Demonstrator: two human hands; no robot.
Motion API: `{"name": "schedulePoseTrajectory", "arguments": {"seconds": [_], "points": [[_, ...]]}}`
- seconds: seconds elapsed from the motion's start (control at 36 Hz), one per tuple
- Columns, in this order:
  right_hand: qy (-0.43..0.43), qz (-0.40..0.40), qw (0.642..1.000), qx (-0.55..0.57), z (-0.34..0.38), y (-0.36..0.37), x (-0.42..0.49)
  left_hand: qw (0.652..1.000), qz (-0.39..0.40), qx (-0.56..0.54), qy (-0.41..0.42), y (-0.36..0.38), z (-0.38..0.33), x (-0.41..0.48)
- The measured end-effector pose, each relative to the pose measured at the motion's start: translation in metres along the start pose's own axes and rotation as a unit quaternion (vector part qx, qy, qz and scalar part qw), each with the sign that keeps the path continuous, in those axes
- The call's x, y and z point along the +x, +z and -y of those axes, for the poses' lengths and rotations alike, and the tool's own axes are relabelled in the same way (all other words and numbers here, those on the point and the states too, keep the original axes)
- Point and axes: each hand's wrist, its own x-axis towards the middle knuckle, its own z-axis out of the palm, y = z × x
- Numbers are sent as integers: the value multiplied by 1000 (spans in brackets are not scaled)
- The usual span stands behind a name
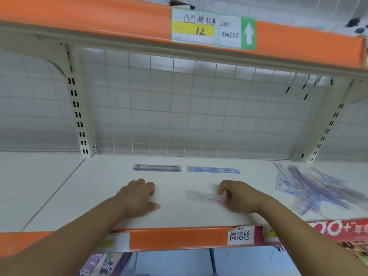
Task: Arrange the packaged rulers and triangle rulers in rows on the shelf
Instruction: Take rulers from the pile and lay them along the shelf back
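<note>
**A:** We're on the white shelf [89, 188]. Two packaged rulers lie flat along the back, a purple ruler [157, 167] and a blue ruler [213, 169], end to end with a small gap between them. That looks like the first row begun.

**B:** The right hand [237, 196] has the next piece. Its fingertips pinch a pink ruler [205, 197] at its right end, thumb and fingers curled round the package. The ruler sits low over the shelf, nearer the front edge and in front of the blue one. It's blurred, so I can't tell whether it's touching down or just clear of the surface.

**A:** And the left hand [137, 196]?

**B:** It's resting on the shelf with loosely curled fingers and the thumb out to the side, nothing in it. It's well apart from the pink ruler.

**A:** So I'd call this the placing step, with the third ruler going down, perhaps to open a second row.

**B:** That's my read too. The next move calls for squaring the pink ruler parallel to the two behind, since it lies a little askew, and then letting go. The free left hand could steady the far end.

**A:** There's plenty left to do. The pile [314, 188] of rulers and triangle rulers lies jumbled at the right of the shelf, overlapping every which way.
</note>
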Motion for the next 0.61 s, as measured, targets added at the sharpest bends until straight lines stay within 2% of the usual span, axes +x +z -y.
{"name": "schedulePoseTrajectory", "arguments": {"seconds": [0.19, 0.36, 0.47, 0.61], "points": [[-25, -32, 999, 1, 7, -2, 7, 1000, 5, -9, 1, 0, 6, -3], [-9, -95, 992, 83, 17, -2, 20, 1000, 4, -16, -7, 0, 12, -7], [-24, -156, 973, 171, 32, -5, 22, 1000, 6, -18, -15, 0, 19, -10], [-10, -229, 927, 299, 55, -9, 31, 999, 6, -23, -27, -1, 28, -15]]}}
